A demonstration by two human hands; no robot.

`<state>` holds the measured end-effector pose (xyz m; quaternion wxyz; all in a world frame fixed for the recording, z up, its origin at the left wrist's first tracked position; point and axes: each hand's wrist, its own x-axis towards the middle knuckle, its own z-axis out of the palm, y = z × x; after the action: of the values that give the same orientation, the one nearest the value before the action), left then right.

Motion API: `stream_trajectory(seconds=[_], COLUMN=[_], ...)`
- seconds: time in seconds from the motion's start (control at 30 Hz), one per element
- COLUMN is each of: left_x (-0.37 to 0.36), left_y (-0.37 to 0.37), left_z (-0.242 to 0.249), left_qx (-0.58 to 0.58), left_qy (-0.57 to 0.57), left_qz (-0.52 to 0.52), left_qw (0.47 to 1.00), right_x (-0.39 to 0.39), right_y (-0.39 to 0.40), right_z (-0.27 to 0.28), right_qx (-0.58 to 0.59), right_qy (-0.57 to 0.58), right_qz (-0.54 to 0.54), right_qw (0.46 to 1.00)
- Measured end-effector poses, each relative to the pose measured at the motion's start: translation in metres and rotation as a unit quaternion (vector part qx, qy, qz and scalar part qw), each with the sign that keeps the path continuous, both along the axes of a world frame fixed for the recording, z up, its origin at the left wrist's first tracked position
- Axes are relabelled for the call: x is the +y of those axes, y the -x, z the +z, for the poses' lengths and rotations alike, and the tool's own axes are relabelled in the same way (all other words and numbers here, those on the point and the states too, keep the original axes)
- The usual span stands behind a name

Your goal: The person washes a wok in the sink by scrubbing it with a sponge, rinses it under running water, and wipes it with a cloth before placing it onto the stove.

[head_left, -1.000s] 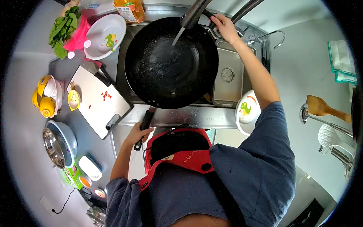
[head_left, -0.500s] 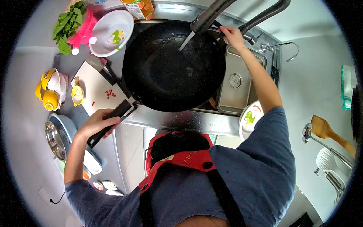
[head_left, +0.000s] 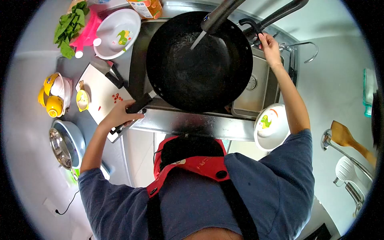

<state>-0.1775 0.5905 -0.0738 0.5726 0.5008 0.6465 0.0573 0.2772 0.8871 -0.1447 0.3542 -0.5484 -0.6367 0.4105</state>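
Note:
A large black wok (head_left: 200,76) is held over the double sink, in line with a dark faucet (head_left: 218,20) whose water stream (head_left: 197,41) runs into it. My left hand (head_left: 120,115) is closed around the wok's long black handle (head_left: 139,103), beside the cutting board. My right hand (head_left: 270,49) grips the wok's curved black side handle (head_left: 253,26) at the far right rim. Wet streaks shine on the wok's inner surface.
A white cutting board (head_left: 103,92) holds chopped red chili (head_left: 117,97), a small yellow cup (head_left: 82,100) and a knife (head_left: 105,70). White bowls (head_left: 118,44) (head_left: 276,136) stand left and right. Leafy greens (head_left: 71,30) lie in a pink basket. Utensils hang right.
The wok has moved right, with both hands following it. My left hand has shifted right and slightly up, and my right hand has moved right and slightly down.

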Motion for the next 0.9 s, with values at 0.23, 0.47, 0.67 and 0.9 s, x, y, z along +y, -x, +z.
stream_trajectory(seconds=[0.23,0.47,0.67,0.9], left_x=[0.020,0.002,-0.004,0.000], left_y=[0.018,0.016,-0.003,-0.016], left_z=[0.044,-0.015,-0.067,-0.041], left_qx=[-0.013,-0.120,-0.177,0.024], left_qy=[0.101,0.167,0.115,-0.092], left_qz=[0.013,0.054,0.082,0.085], left_qw=[0.995,0.977,0.974,0.992], right_x=[0.019,0.009,0.002,-0.006], right_y=[0.015,0.020,0.007,0.000], right_z=[-0.016,0.048,0.086,0.060], right_qx=[-0.041,-0.023,0.018,0.103], right_qy=[0.001,-0.013,-0.057,-0.099], right_qz=[0.026,0.030,0.014,-0.007], right_qw=[0.999,0.999,0.998,0.990])
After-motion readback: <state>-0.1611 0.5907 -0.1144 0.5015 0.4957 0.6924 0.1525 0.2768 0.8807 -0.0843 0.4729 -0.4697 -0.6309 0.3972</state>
